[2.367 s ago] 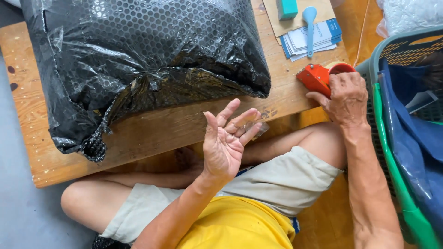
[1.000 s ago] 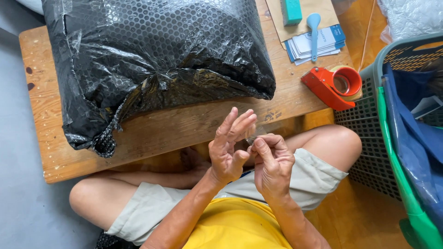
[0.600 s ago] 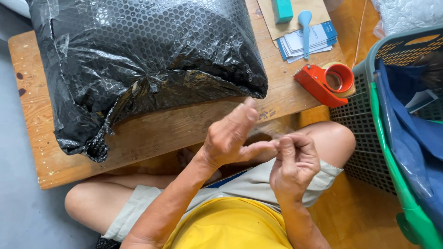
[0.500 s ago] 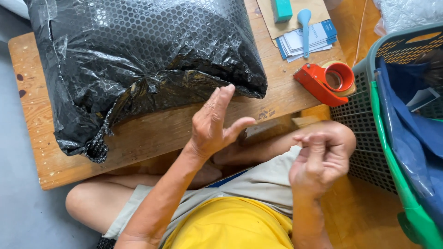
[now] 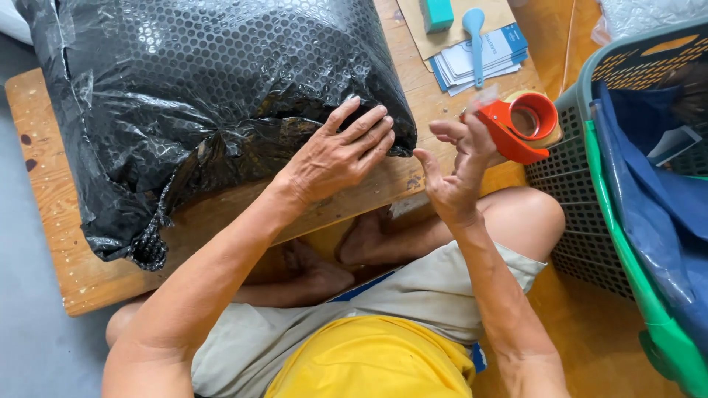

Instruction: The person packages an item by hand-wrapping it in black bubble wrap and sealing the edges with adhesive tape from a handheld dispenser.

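Observation:
A big package wrapped in black bubble wrap [image 5: 199, 96] lies on a low wooden table [image 5: 51, 221]. My left hand [image 5: 335, 158] lies flat on the package's near right corner, fingers spread, holding nothing. My right hand [image 5: 453, 166] is raised just right of that corner, palm towards the package. A small strip of clear tape [image 5: 484, 94] sticks up from its fingertips. A red tape dispenser [image 5: 520, 121] sits on the table's right edge, right behind this hand.
At the table's far right lie a stack of blue and white cards [image 5: 479, 59], a light blue scoop [image 5: 476, 33] and a teal block [image 5: 436, 13] on brown card. A grey and green basket [image 5: 590, 184] with blue cloth stands to the right. My crossed legs are under the table.
My right hand left the dispenser, met my left hand and pulled something off its fingers. My left hand has since dropped onto the package and my right hand has risen beside it.

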